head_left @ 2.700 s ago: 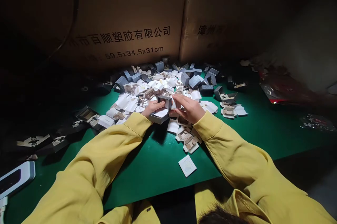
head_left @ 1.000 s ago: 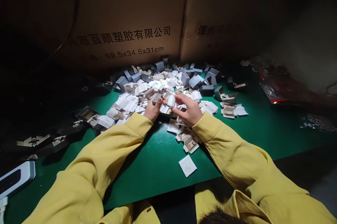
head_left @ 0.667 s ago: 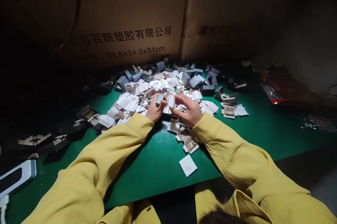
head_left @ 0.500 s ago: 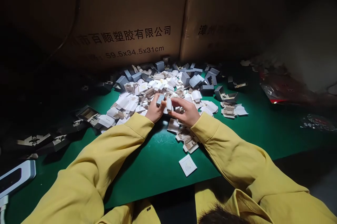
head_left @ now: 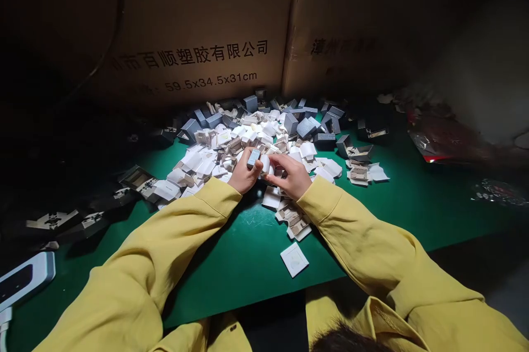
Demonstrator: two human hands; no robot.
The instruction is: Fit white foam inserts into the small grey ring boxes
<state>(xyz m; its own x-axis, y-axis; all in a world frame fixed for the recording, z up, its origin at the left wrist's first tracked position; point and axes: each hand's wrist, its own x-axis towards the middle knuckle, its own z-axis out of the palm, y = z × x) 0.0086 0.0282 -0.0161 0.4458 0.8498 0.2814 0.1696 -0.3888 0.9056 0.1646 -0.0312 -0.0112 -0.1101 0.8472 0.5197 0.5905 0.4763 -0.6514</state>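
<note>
A small blue-grey box (head_left: pixel 253 158) is held in my left hand (head_left: pixel 244 173), its fingers wrapped round it. Just to the right, my right hand (head_left: pixel 291 176) pinches a small white piece (head_left: pixel 265 164) between thumb and fingers. The two hands are close together, and the white piece is beside my left thumb. Behind and around them spreads a pile of white folded card pieces (head_left: pixel 248 133). Blue-grey boxes (head_left: pixel 306 128) lie along the far side of the pile. Nearer the front edge a flat white square (head_left: pixel 294 259) rests on the green table (head_left: pixel 231 264).
Large cardboard cartons (head_left: pixel 198 21) stand behind the pile. Open dark boxes (head_left: pixel 138 180) lie at the left. A white device (head_left: pixel 28 277) with a cable is at the lower left. Red plastic packaging (head_left: pixel 442 137) lies at the right.
The white piece has turned slightly between my hands, and my right hand has shifted a little to the left. The box in my left hand is tilted slightly differently.
</note>
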